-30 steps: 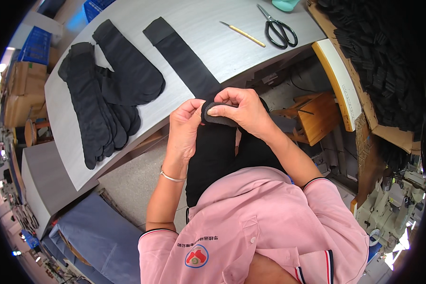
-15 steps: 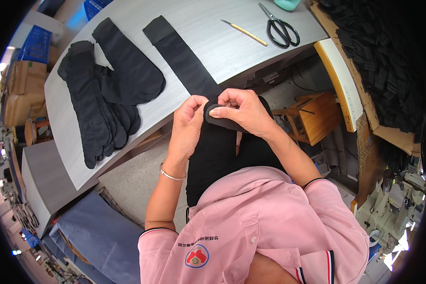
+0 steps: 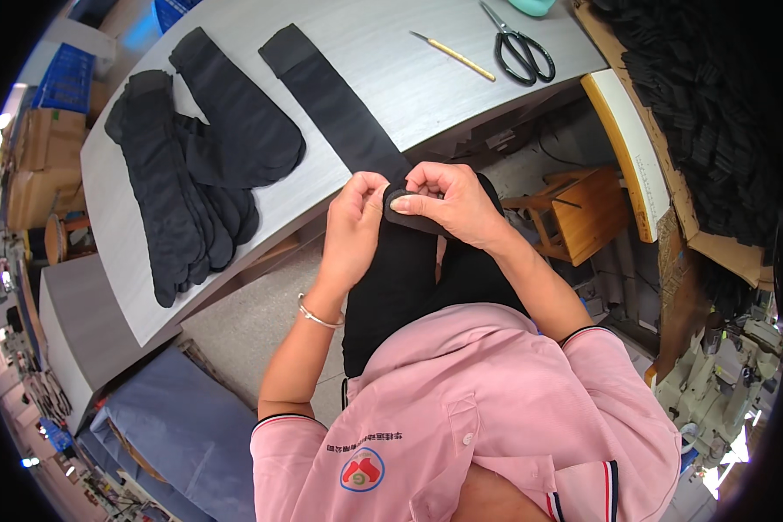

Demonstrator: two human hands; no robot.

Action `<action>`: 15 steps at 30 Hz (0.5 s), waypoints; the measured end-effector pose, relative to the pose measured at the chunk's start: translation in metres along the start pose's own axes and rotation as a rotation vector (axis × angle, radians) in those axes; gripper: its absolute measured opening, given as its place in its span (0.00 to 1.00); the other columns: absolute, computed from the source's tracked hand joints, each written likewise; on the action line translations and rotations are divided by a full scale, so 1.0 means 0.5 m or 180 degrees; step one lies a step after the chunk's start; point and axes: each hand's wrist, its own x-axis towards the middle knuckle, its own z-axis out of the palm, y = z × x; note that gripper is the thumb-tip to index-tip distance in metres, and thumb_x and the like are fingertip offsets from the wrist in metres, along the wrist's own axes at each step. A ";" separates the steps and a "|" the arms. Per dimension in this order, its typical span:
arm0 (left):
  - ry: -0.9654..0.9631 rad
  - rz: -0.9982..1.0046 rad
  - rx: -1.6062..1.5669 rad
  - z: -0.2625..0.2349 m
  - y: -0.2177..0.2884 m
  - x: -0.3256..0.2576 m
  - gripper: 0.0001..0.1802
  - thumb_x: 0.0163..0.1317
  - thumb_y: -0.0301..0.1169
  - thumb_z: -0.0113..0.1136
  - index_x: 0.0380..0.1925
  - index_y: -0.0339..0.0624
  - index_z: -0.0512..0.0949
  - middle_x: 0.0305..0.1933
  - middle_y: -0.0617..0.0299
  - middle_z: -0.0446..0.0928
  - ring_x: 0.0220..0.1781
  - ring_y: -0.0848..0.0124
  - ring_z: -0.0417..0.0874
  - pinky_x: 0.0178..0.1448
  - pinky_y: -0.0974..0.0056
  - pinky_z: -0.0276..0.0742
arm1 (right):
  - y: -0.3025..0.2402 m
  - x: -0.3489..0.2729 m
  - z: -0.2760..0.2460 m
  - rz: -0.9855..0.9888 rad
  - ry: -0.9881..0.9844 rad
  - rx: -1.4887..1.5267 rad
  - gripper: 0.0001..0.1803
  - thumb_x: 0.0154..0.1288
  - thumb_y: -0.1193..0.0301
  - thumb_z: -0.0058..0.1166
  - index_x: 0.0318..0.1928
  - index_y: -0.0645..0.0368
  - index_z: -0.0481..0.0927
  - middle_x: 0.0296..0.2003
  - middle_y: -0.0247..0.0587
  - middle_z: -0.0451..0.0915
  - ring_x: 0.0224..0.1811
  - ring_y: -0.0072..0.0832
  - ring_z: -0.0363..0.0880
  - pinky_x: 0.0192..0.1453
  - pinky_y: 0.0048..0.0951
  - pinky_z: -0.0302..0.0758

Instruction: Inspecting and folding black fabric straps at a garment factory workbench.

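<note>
A long black sock lies across the table's near edge, its cuff on the tabletop and its toe end in my hands above my lap. My left hand pinches the left side of that end between thumb and fingers. On the other side my right hand grips the fabric, its thumb lying over the toe. Exactly what the fingertips press on is too small to make out. Left of this sock, more black socks lie flat, beside an overlapping pile of several black socks.
On the grey table lie a thin pointed tool with a wooden handle and black-handled scissors. A large carton heaped with black items stands at the right. A wooden stool is below the table.
Both hands keep their pinch on the sock's toe end and have shifted very slightly to the right. The view has moved a little; the other socks and tools stay put.
</note>
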 end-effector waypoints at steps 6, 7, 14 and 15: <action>-0.0984 -0.0928 -0.0707 -0.024 0.042 0.007 0.05 0.75 0.32 0.53 0.42 0.45 0.74 0.31 0.73 0.75 0.21 0.89 0.72 0.14 0.81 0.61 | 0.015 -0.006 -0.009 0.0068 -0.0255 0.0200 0.09 0.61 0.73 0.68 0.31 0.61 0.78 0.23 0.21 0.74 0.26 0.07 0.67 0.28 0.15 0.64; -0.0984 -0.0933 -0.0704 -0.023 0.038 0.005 0.05 0.75 0.32 0.53 0.42 0.45 0.74 0.31 0.73 0.75 0.21 0.89 0.72 0.14 0.81 0.61 | 0.017 -0.006 -0.007 0.0019 -0.0289 0.0313 0.09 0.61 0.73 0.67 0.31 0.61 0.78 0.23 0.21 0.74 0.26 0.07 0.66 0.28 0.15 0.63; 0.0202 0.0509 0.1174 0.026 0.018 -0.010 0.05 0.72 0.27 0.53 0.40 0.35 0.71 0.35 0.53 0.74 0.35 0.61 0.75 0.42 0.61 0.73 | 0.029 -0.006 0.007 0.0158 0.0018 0.0285 0.11 0.61 0.74 0.65 0.29 0.60 0.74 0.22 0.20 0.71 0.25 0.07 0.63 0.27 0.16 0.60; 0.0332 0.0789 0.1344 0.033 0.012 -0.011 0.05 0.71 0.26 0.54 0.40 0.35 0.71 0.36 0.52 0.74 0.36 0.58 0.76 0.42 0.59 0.73 | 0.044 -0.005 0.016 0.0019 0.0298 0.0005 0.11 0.59 0.74 0.65 0.28 0.61 0.74 0.19 0.25 0.70 0.23 0.10 0.64 0.25 0.20 0.61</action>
